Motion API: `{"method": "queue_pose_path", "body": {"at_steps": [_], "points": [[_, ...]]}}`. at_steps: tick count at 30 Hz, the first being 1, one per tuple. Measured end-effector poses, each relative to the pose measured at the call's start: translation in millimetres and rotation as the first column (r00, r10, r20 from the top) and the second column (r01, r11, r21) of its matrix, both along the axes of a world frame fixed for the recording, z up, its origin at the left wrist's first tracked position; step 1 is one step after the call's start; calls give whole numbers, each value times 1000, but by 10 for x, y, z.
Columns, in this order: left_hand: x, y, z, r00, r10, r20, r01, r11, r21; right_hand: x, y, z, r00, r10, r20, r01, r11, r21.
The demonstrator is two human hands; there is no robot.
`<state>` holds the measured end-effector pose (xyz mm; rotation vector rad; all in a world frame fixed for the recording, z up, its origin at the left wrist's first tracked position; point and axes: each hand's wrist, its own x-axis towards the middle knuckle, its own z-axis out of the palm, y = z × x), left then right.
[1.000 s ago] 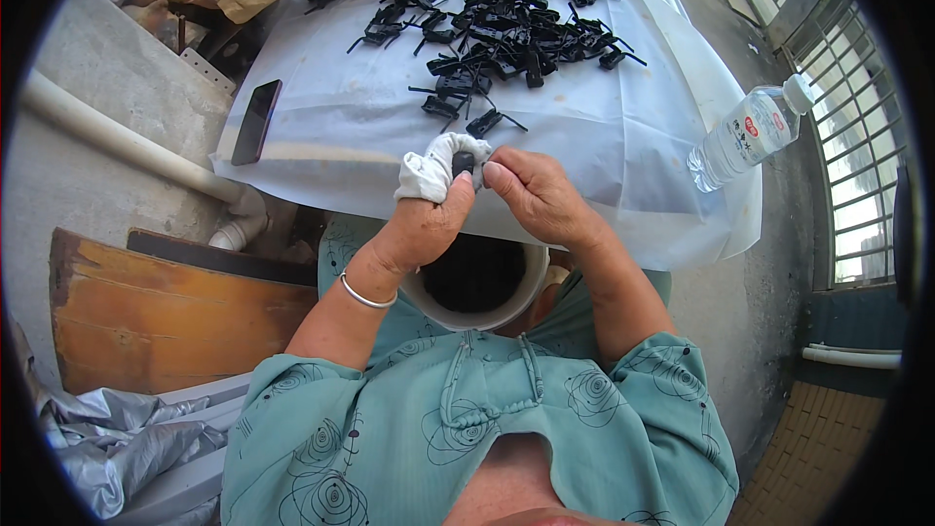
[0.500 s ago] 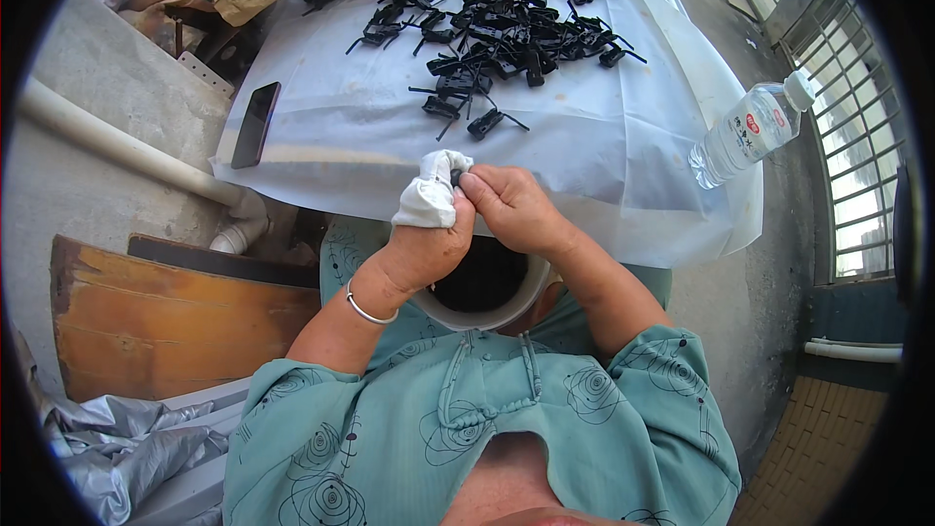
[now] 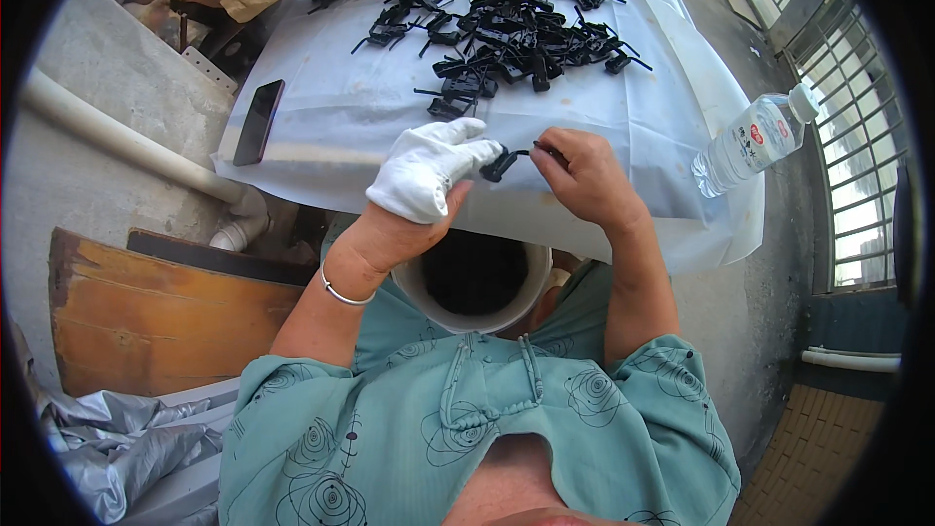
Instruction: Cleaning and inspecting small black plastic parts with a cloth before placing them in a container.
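Observation:
A small black plastic part with a thin stem is held between my hands, above the near edge of the table. My left hand, in a white glove, grips its body with the fingertips. My bare right hand is closed in a pinch at the end of the stem. Below both hands, a white bucket with dark contents stands between my knees; I cannot make out single pieces in it. Farther back, a heap of similar black parts with thin stems lies on the white sheet over the table.
A dark phone lies at the table's left edge, and a clear water bottle stands at the right edge. Wooden boards and a white pipe are on the left. A barred window is at the right.
Both hands have moved from over the bucket outward to the table edge and farther apart. The nearest loose black part has gone from its spot on the sheet; a black part now shows between my hands.

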<state>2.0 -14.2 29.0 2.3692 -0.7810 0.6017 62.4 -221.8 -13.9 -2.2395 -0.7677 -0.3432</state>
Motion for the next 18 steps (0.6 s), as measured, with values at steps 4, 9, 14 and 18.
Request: {"method": "queue_pose_path", "body": {"at_steps": [4,9,14,18], "points": [[-80,-84,190,949,-253,-190,272,959,82,1,-16,-20,810,361,-463,-289,932,221],[-184,-30,146,742,-472,-477,244,852,-463,-36,-37,59,474,647,-598,-334,760,558],[-210,63,165,726,-430,-537,339,903,-264,-165,32,80,172,809,-562,-336,585,738],[-224,-9,32,681,-511,-525,78,763,-641,-207,91,60,464,665,-586,-189,720,668]]}}
